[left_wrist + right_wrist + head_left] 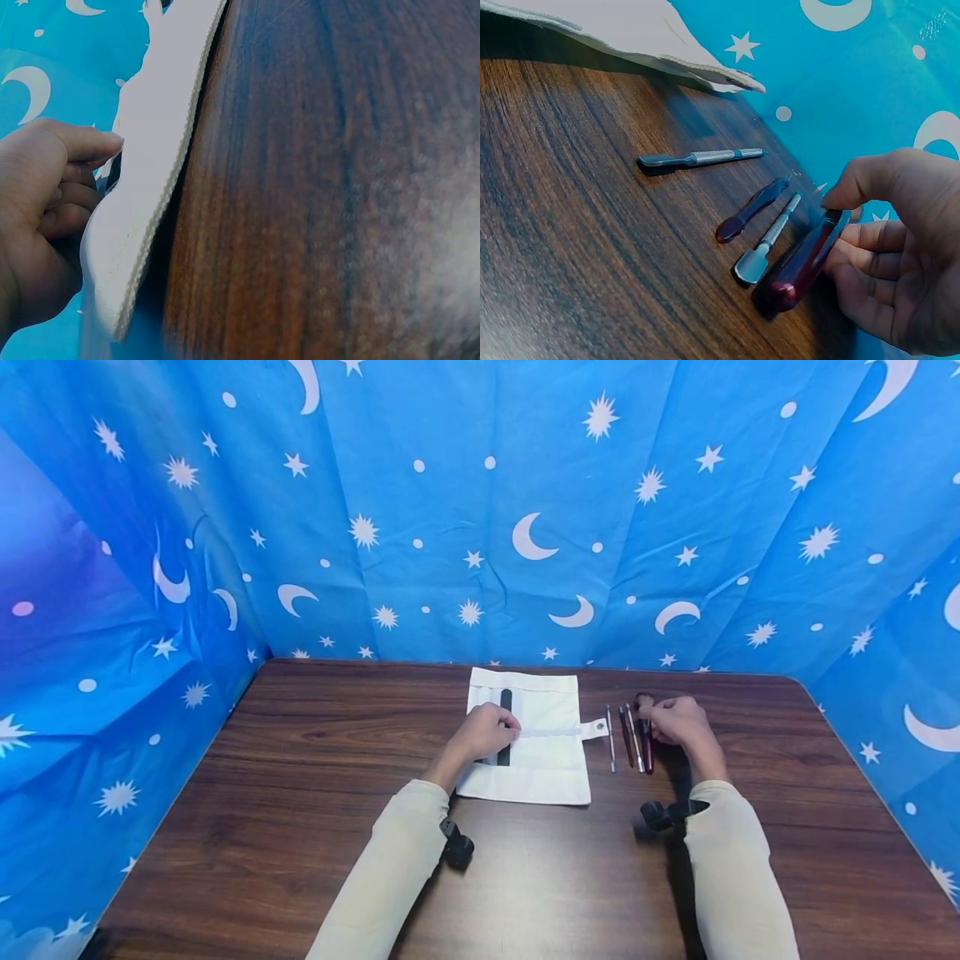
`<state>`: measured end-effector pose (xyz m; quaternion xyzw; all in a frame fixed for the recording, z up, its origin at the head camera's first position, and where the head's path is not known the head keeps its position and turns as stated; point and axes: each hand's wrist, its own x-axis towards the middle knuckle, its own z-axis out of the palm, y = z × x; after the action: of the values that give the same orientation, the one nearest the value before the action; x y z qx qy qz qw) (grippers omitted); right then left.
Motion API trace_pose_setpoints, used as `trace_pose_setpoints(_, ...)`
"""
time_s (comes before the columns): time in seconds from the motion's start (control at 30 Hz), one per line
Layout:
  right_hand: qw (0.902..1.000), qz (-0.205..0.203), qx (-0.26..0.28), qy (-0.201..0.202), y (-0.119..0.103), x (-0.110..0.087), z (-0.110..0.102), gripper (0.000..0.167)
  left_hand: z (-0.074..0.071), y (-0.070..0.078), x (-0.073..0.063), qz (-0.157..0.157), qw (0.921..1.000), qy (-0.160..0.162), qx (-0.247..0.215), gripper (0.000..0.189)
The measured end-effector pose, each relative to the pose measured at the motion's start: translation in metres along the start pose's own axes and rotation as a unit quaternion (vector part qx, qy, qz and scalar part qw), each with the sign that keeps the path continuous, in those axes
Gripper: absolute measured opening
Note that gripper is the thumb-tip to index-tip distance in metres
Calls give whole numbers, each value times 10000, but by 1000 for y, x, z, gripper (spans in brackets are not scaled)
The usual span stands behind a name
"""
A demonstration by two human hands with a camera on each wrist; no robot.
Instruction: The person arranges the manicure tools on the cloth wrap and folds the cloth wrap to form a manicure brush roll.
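Note:
A white cloth tool roll [551, 777] lies unfolded on the table, with a flat black nail file [506, 753] tucked in its left part. My left hand [486, 731] is over the file, thumb and forefinger pinching the pale band [551, 732] that crosses the roll; the fingertips are partly hidden in the left wrist view. To the right, my right hand [678, 722] grips a brush with a glossy dark red handle [802, 266] near its dark head [643, 701]. Beside it lie a spade-ended metal cuticle pusher [751, 265], a smaller dark red-handled tool [748, 211] and another metal pusher [712, 156].
The roll's snap tab [595, 728] sticks out to the right, close to the tools. Dark wood tabletop [337, 752] surrounds everything. A blue star-and-moon curtain [450, 510] hangs behind the table's back edge and along both sides.

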<state>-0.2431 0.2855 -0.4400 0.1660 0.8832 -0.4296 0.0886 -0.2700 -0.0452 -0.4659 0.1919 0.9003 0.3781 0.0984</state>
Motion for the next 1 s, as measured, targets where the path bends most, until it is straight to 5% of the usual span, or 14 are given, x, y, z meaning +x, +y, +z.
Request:
trace_pose_setpoints(0.67, 9962, -31, 760, 425, 5, 3, 2, 56, 0, 2, -1, -103, 9999, -1, -86, 14)
trace_pose_setpoints(1.0, 9938, -145, 1092, 125, 9, 2, -2, 48, 1, 1, -2, -152, 9998, 6, -151, 14)
